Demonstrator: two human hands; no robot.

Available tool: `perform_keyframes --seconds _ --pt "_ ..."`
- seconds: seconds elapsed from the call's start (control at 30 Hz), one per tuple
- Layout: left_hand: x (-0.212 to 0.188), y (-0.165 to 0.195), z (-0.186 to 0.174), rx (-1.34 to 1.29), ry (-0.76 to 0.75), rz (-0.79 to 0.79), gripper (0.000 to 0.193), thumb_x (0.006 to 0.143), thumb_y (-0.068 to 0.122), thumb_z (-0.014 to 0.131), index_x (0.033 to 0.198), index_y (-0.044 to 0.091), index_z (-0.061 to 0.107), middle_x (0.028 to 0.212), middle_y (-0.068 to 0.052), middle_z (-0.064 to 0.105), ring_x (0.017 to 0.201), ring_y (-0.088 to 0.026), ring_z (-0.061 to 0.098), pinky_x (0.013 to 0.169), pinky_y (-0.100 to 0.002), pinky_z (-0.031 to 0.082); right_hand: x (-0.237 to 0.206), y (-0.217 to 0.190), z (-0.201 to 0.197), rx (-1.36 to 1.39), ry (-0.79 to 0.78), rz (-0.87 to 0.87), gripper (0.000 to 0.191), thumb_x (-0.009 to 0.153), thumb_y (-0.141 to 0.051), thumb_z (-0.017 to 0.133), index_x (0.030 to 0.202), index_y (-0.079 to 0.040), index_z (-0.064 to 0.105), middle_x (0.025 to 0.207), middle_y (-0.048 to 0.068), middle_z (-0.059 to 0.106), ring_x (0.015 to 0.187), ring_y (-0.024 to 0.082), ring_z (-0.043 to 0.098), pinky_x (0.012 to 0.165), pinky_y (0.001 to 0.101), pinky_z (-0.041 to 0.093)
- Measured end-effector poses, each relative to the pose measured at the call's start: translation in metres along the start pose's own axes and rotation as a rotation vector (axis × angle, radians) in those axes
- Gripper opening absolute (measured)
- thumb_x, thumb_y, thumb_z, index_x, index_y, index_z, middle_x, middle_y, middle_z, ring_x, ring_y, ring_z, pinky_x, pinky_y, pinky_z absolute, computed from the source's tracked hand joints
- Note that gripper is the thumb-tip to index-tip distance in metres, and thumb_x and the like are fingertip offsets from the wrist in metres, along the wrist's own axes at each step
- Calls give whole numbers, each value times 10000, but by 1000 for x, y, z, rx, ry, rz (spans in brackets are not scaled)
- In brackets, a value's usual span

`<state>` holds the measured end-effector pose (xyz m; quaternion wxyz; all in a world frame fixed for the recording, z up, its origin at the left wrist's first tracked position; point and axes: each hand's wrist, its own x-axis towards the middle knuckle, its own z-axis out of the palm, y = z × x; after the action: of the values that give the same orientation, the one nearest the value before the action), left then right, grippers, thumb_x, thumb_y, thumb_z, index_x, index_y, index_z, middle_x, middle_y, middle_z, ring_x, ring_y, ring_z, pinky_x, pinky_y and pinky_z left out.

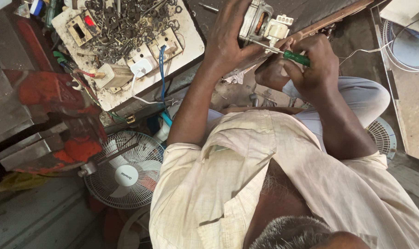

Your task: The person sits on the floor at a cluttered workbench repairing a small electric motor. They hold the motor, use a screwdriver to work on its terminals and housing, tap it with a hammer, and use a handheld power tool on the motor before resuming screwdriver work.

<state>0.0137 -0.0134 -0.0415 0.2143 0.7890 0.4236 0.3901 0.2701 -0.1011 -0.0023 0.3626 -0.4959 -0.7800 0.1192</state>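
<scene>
My left hand lies over a small metal electric motor with a white terminal block and steadies it on the dark bench top. My right hand grips a screwdriver with a green handle. Its shaft points left, and the tip touches the motor's lower edge, just below the terminal block. Both forearms reach forward from my pale checked shirt.
A white board with switches, sockets and a heap of several small metal parts lies at the upper left. A red bench vise stands at the left. A white table fan sits below, with more fan grilles at the right.
</scene>
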Motion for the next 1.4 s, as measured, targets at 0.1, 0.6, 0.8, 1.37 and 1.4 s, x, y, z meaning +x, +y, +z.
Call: perform_keyframes --seconds 0.1,0.6,0.8,1.37,1.4 --pt "-1 0 1 -13 5 12 1059 827 412 966 1625 159 318 1634 -144 389 1524 -384 420 1262 -475 411 1 0 -1 -89 -12 -53 269 966 -178 838 1129 -67 655 1079 126 646 1007 369 637 847 459 520" --pt "-2 -2 3 -13 13 7 1067 866 486 955 1643 174 293 1645 -122 391 1535 -355 427 1268 -469 415 -4 7 3 -115 -46 16 241 976 -204 861 1091 -61 703 1057 128 630 999 351 628 822 465 518" --pt "-1 -2 3 -2 18 12 1072 855 487 956 1634 167 293 1643 -135 377 1534 -367 408 1265 -482 397 -3 8 6 -122 -86 39 160 1070 -182 832 1107 -81 713 1052 79 668 986 297 665 820 419 540" --pt "2 -2 1 -19 19 39 1104 796 411 989 1622 175 295 1614 -141 390 1502 -386 428 1252 -481 402 4 2 3 -72 -153 67 271 1034 -222 766 1245 -70 689 1111 126 669 1010 358 670 858 463 530" --pt "3 -1 1 -12 12 30 1102 791 406 987 1621 175 299 1613 -139 393 1502 -385 427 1253 -482 399 4 1 2 -55 -149 55 305 1018 -217 768 1262 -57 677 1121 136 664 1014 365 665 856 466 526"
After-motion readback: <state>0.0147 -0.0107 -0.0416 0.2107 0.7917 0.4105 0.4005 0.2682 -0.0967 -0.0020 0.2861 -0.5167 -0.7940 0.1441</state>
